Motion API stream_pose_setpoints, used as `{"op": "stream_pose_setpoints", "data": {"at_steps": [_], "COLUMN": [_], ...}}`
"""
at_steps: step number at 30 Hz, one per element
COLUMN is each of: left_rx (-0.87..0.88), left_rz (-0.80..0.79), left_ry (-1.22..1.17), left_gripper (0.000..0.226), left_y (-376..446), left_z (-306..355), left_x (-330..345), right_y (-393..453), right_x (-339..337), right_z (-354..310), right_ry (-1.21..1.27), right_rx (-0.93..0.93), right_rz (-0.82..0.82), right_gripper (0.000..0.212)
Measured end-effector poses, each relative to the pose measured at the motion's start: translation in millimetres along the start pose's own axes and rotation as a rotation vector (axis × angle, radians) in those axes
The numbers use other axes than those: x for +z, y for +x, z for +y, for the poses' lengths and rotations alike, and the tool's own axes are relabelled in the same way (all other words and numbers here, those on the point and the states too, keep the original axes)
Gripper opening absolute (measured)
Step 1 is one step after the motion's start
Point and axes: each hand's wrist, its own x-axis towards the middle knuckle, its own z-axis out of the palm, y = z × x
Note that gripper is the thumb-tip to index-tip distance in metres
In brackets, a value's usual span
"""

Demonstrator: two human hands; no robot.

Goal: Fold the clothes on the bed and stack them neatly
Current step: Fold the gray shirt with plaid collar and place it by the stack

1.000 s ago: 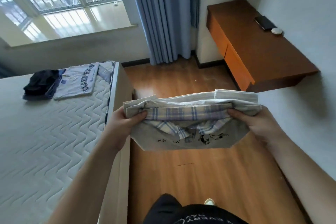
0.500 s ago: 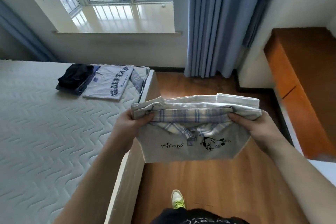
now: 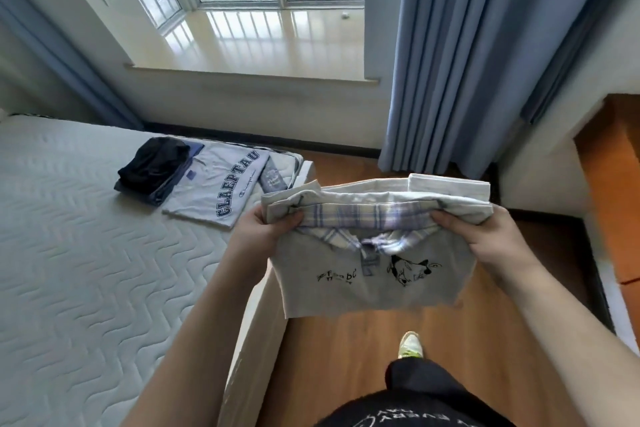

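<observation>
I hold a folded bundle of clothes in the air over the floor beside the bed: a grey shirt [image 3: 374,277] with a plaid collar and black prints on top, pale folded garments [image 3: 446,189] beneath it. My left hand [image 3: 266,232] grips the bundle's left end, my right hand [image 3: 485,236] grips its right end. On the bed [image 3: 86,270] near its far corner lie a folded white T-shirt [image 3: 221,191] with dark blue letters and a dark folded pile [image 3: 152,166] to its left.
Blue curtains [image 3: 485,62] hang ahead on the right beside a window sill [image 3: 263,45]. An orange-brown desk [image 3: 616,184] stands at the far right. Wooden floor [image 3: 346,357] runs between bed and desk; my shoe [image 3: 410,345] is on it.
The view has swung left toward the bed and window. The bundle stays gripped between both hands and the folded shirts on the bed now appear closer to it.
</observation>
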Motion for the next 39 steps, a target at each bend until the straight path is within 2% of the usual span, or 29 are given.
{"op": "stream_pose_setpoints", "data": {"at_steps": [4,8,12,17,25,30,36,39], "left_rx": [-0.009,0.060,0.087,0.062,0.046,0.007,0.056,0.029], "left_rz": [0.066,0.125,0.215,0.364,0.498,0.622,0.831,0.894], "left_ry": [-0.008,0.009,-0.061,-0.079,-0.143,-0.179,-0.084,0.060], "left_gripper": [0.030,0.037,0.031,0.034,0.032,0.023,0.017,0.018], "left_y": [41.1,70.3,91.1,125.5,186.5,221.0,253.3,268.1], "left_z": [13.5,23.2,25.7,24.0,32.6,39.6,47.7,46.0], "left_x": [25.3,35.9,30.5,3.5,-59.2,-90.3,-112.9,-124.9], "right_y": [72.9,140.5,195.6,259.8,347.9,392.1,446.5,480.1], "right_x": [-18.1,-21.5,-3.3,41.0,128.7,181.8,238.1,265.5], "right_z": [-9.8,-23.1,-25.3,-13.4,-0.7,3.2,13.4,24.1], "right_ry": [-0.007,-0.033,-0.059,-0.106,-0.140,-0.170,-0.252,-0.291], "right_rx": [0.023,0.039,0.063,0.121,0.183,0.177,0.194,0.162], "right_rz": [-0.025,-0.139,-0.228,-0.366,-0.492,-0.549,-0.636,-0.656], "right_gripper": [0.041,0.031,0.029,0.035,0.045,0.038,0.030,0.028]}}
